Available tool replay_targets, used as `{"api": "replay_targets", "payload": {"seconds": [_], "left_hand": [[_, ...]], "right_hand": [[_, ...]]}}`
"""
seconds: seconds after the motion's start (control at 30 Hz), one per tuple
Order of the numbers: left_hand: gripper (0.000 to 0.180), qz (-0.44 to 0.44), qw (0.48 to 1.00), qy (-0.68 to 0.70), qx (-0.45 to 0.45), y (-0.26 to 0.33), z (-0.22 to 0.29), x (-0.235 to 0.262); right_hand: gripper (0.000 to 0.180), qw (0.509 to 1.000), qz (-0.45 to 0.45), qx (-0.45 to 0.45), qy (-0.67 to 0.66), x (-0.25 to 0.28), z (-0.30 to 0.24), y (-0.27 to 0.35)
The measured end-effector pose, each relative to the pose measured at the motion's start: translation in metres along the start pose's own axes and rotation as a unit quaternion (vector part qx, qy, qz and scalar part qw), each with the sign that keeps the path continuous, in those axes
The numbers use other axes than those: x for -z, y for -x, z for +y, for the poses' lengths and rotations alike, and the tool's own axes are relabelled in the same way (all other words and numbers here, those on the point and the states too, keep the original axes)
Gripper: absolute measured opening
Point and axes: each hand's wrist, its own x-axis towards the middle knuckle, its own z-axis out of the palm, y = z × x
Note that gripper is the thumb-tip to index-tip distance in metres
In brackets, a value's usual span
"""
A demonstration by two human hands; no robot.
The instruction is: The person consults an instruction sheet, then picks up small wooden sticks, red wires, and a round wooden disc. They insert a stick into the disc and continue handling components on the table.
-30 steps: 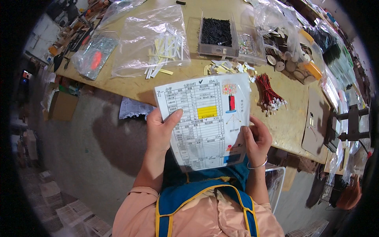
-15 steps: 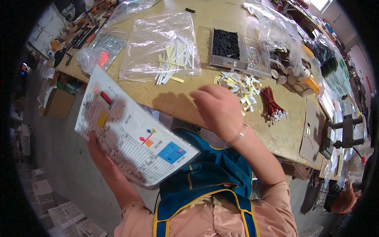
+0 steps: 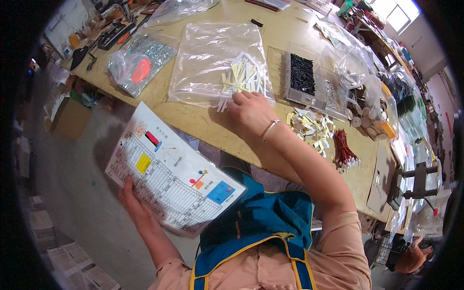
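Observation:
My left hand (image 3: 134, 202) grips the lower left edge of a laminated printed sheet (image 3: 162, 181), thumb on top and the other fingers hidden beneath. The sheet tilts in front of the bench, showing coloured pictures and a table with a yellow block. My right hand (image 3: 253, 113) reaches over the bench, its fingers curled down onto the near end of a pile of white and yellow strips (image 3: 244, 72). What the fingertips pinch, if anything, is hidden. Beneath the strips lies a flat clear plastic bag (image 3: 203, 53). Short cut white and yellow pieces (image 3: 309, 126) are heaped beside my right wrist.
Right of the bag stands a clear box (image 3: 303, 75) of small black parts. A bundle of red wires (image 3: 342, 147) with white ends lies nearer. Bags of round discs (image 3: 369, 113) and a black clamp-like fixture (image 3: 418, 181) line the right side. At left sits a bag with an orange item (image 3: 141, 71).
My right hand has gone from above the bench's near edge to the pile of strips. The sheet stays in my left hand and sits a little lower. The whole view has shifted.

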Motion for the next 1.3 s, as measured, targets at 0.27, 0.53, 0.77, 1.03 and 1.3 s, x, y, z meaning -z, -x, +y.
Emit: {"api": "replay_targets", "payload": {"seconds": [0.27, 0.53, 0.77, 1.03, 1.3], "left_hand": [[0.046, -0.090, 0.996, -0.020, 0.013, -0.015, -0.009, -0.012], [0.041, -0.099, 0.993, -0.060, 0.016, 0.003, -0.010, -0.033], [0.020, -0.177, 0.984, -0.020, -0.013, -0.008, -0.010, -0.028], [0.021, -0.183, 0.983, -0.007, -0.011, -0.008, -0.017, -0.027], [0.019, -0.197, 0.980, -0.014, -0.040, -0.007, -0.013, -0.025]], "right_hand": [[0.021, 0.996, -0.058, 0.029, 0.054, 0.002, 0.003, -0.022], [0.010, 0.990, -0.086, 0.069, 0.091, -0.003, -0.024, -0.047], [0.016, 0.986, -0.096, 0.078, 0.113, 0.006, -0.029, -0.049], [0.009, 0.978, -0.090, 0.102, 0.161, -0.004, -0.025, -0.054], [0.014, 0.984, -0.077, 0.100, 0.122, -0.012, -0.008, -0.048]]}}
